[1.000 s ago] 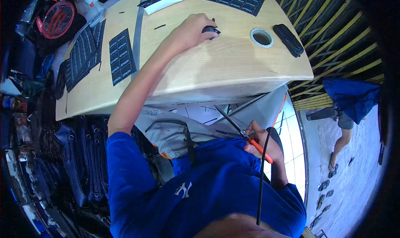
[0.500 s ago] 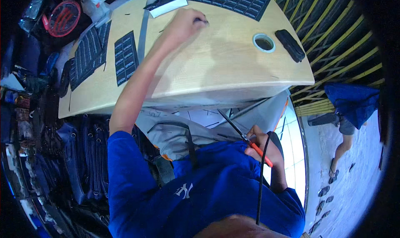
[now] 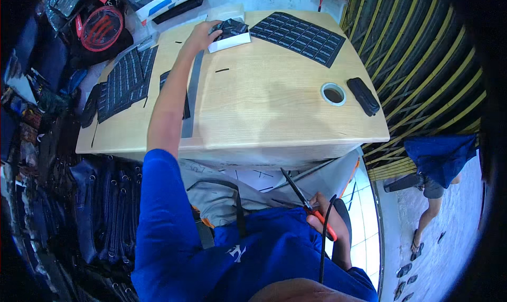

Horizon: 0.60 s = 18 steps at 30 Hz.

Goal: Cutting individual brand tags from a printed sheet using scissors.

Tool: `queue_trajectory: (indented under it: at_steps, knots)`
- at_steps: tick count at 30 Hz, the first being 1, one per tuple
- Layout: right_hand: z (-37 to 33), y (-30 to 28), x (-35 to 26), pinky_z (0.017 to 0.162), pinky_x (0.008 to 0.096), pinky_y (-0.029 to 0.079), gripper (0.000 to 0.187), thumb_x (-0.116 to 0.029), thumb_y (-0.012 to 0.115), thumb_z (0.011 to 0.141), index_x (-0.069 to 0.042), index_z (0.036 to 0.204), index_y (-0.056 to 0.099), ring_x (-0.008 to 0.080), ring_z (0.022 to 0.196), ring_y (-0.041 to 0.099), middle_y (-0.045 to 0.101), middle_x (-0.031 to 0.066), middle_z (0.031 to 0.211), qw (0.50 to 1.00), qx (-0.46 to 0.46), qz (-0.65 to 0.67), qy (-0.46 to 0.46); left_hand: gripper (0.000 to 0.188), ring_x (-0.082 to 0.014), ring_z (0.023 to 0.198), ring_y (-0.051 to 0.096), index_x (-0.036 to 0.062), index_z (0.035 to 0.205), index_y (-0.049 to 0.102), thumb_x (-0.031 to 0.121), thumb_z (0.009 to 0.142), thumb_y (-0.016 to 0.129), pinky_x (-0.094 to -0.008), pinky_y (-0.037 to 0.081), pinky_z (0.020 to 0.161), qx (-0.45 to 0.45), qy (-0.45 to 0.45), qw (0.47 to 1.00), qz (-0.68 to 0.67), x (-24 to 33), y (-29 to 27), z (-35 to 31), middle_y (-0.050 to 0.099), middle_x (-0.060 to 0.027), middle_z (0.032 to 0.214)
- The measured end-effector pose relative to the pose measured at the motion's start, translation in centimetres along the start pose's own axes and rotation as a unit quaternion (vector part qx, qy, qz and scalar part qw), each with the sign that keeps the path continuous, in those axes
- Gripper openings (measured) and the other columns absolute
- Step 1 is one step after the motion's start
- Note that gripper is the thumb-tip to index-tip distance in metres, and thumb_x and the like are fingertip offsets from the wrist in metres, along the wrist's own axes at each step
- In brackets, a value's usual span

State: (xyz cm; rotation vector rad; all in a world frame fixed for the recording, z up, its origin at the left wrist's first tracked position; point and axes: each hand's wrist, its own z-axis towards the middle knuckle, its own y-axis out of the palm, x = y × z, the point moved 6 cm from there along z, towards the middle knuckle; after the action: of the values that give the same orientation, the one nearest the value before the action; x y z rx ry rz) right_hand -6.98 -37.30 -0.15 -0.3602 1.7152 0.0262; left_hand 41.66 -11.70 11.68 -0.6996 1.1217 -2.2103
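Note:
My left hand [image 3: 202, 36] reaches to the left end of a small white box [image 3: 230, 44] near the table's far edge. Dark flat pieces [image 3: 232, 28] are heaped in that box, and my thumb and fingertips rest apart over their left side. In my right hand [image 3: 328, 218], low by my lap, is a pair of scissors [image 3: 323, 224] with orange-red handles and dark blades directed up and left. A black label sheet [image 3: 298, 38] lies right of the box. My left forearm partly covers another black label strip [image 3: 163, 80].
On the wooden table [image 3: 264, 106] are a roll of tape [image 3: 333, 94], a black case [image 3: 363, 96], a thin dark strip [image 3: 222, 70] and, at left, several label sheets [image 3: 124, 85]. Dark bags [image 3: 108, 209] hang at lower left. A person [image 3: 435, 186] stands beyond the yellow-slatted gate [image 3: 412, 90].
My left hand has moved from the bare tabletop, where it pinched a small dark thing, left to the white box. The scissors stay in my right hand. The view has shifted toward the table's far side.

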Motion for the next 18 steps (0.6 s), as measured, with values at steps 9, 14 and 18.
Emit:
queue_trajectory:
  at_steps: [9, 14, 18]
  knots:
    - [2.5, 1.1, 1.7, 0.053, 0.0251, 0.035, 0.055, -0.040, 0.071, 0.078, -0.001, 0.100, 0.039, 0.0086, 0.058, 0.041, 0.044, 0.0017, 0.064, 0.999, -0.026, 0.020, -0.009, 0.043, -0.0253, 0.108, 0.058, 0.0117, 0.123, 0.057, 0.029, 0.084, 0.064, -0.0352, 0.046, 0.090, 0.038, -0.065, 0.995, -0.060, 5.9, -10.0, -10.8, 0.060, -0.0134, 0.119]
    - [3.4, 2.3, 1.0, 0.048, 0.0228, 0.034, 0.079, -0.070, 0.061, 0.071, -0.003, 0.105, 0.035, 0.0085, 0.052, 0.047, 0.052, 0.0033, 0.061, 1.000, 0.003, 0.011, 0.019, 0.044, -0.0230, 0.106, 0.059, 0.0086, 0.123, 0.056, 0.026, 0.083, 0.066, -0.0333, 0.045, 0.090, 0.043, -0.135, 0.985, -0.102, 11.7, -12.7, -18.1, 0.060, -0.0127, 0.118]
    - [4.3, 4.1, 1.7, 0.045, 0.0208, 0.029, 0.091, -0.072, 0.068, 0.062, -0.004, 0.112, 0.032, 0.0067, 0.049, 0.042, 0.047, -0.0004, 0.058, 0.995, 0.020, 0.093, -0.002, 0.042, -0.0315, 0.109, 0.056, 0.0039, 0.120, 0.057, 0.024, 0.084, 0.063, -0.0375, 0.042, 0.095, 0.049, -0.178, 0.983, 0.005, 11.6, -12.8, -25.6, 0.058, -0.0196, 0.118]
